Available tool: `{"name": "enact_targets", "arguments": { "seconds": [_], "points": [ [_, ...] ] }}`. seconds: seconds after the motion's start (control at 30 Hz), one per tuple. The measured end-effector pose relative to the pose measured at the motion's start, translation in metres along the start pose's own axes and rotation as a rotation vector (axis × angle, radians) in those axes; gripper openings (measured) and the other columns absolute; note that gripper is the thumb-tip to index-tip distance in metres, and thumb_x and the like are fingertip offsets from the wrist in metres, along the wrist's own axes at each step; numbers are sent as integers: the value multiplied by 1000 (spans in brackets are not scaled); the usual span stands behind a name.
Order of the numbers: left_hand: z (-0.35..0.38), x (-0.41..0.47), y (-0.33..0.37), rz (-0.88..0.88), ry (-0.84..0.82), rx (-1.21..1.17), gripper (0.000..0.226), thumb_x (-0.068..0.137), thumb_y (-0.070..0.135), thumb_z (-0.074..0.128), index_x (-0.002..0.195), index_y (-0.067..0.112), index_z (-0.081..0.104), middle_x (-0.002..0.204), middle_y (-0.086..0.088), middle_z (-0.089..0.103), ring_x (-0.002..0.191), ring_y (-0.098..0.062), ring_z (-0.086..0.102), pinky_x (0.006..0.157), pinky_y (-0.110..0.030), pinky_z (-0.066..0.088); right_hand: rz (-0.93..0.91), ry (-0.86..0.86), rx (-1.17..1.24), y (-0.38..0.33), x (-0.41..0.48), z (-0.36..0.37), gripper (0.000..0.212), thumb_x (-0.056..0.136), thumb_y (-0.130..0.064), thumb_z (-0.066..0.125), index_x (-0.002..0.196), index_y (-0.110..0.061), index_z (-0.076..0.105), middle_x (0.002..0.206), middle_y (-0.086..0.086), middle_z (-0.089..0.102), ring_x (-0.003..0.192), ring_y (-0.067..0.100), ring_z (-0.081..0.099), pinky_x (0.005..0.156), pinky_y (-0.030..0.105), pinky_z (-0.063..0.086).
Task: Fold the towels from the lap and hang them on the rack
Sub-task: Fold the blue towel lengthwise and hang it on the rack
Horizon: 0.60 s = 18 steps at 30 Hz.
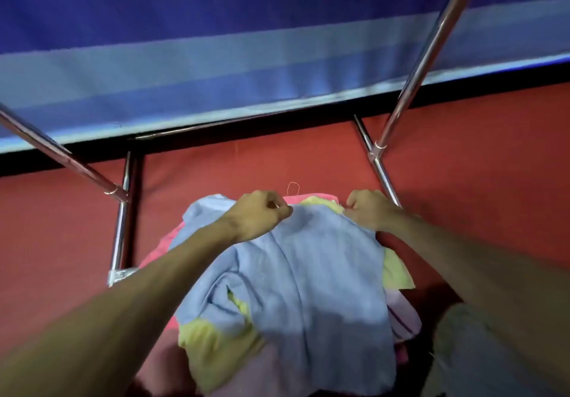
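Between both pinching hands (311, 211), blue towel's (317, 273) far edge.

A blue towel (308, 273) lies crumpled atop a yellow towel (212, 344) (pink ones (160, 242) beneath).

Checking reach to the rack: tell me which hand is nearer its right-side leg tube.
Right. The right hand pinches the blue towel at its far edge, just beside that leg tube; the left hand grips the same edge farther left.

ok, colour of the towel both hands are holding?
Light blue, plain: the towel shows best in the head view.
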State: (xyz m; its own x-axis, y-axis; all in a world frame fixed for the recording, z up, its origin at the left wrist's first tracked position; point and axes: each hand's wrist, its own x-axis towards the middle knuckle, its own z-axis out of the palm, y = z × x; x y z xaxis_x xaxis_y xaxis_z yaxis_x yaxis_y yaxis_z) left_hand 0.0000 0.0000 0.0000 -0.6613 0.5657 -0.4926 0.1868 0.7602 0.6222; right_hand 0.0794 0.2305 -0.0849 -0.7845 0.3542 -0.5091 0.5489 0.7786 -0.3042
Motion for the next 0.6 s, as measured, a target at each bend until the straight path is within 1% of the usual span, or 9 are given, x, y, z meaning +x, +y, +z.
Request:
{"name": "enact_targets", "arguments": {
  "seconds": [0.1,0.17,0.23,0.27,0.3,0.37,0.47,0.53,0.6],
  "points": [
    [24,16,-9,-24,-30,-134,20,85,29,56,91,14,68,100,-13,70,88,-24,65,88,-40,49,48,56,-36,25,10,22,33,89,-24,50,117,-8,59,124,16,59,116,34,54,96,41,45],
    [36,23,-13,-37,-46,-164,19,89,23,54,95,11,68,104,-15,69,87,-25,63,88,-40,49,49,67,-75,36,11,36,36,92,-17,47,125,-7,56,131,16,55,123,34,49,101,40,42],
    [42,28,-13,-43,-45,-194,20,90,21,54,97,9,68,102,-13,69,91,-26,64,88,-37,49,21,118,-118,40,13,44,28,91,-16,49,113,-11,64,121,13,61,114,34,54,92,37,46],
    [43,28,-11,-38,-48,-206,20,90,20,54,97,9,68,100,-11,69,91,-24,64,87,-34,49,14,157,-149,38,11,44,23,90,-15,50,105,-12,66,114,11,64,108,33,57,86,35,46],
    [44,29,-10,-37,-55,-221,19,90,19,54,98,8,67,98,-9,69,88,-20,64,85,-30,49,19,193,-182,38,11,44,19,89,-15,51,101,-13,67,109,9,66,104,32,60,84,35,44],
    [42,28,-5,-30,-55,-242,18,91,16,53,99,7,67,92,-3,67,83,-14,62,78,-20,47,22,251,-229,32,9,38,17,88,-18,55,99,-14,67,105,7,68,102,30,61,87,34,41],
    [29,14,7,-15,-33,-248,17,92,11,52,98,7,68,85,3,66,80,-12,62,67,-8,46,-12,300,-301,20,-2,20,17,88,-24,58,99,-18,69,104,4,69,102,26,62,89,33,39],
    [17,0,16,-2,-29,-242,17,92,9,51,97,9,68,85,5,66,79,-12,62,68,-7,47,-37,324,-350,10,-14,5,16,89,-24,57,99,-19,68,104,2,69,102,24,62,88,32,37],
    [3,-18,26,22,-28,-232,16,91,9,52,93,11,68,84,4,67,79,-13,63,77,-16,50,-58,335,-363,-3,-30,-13,15,90,-27,56,99,-20,66,104,2,69,101,25,62,85,32,37]
  ]
}}
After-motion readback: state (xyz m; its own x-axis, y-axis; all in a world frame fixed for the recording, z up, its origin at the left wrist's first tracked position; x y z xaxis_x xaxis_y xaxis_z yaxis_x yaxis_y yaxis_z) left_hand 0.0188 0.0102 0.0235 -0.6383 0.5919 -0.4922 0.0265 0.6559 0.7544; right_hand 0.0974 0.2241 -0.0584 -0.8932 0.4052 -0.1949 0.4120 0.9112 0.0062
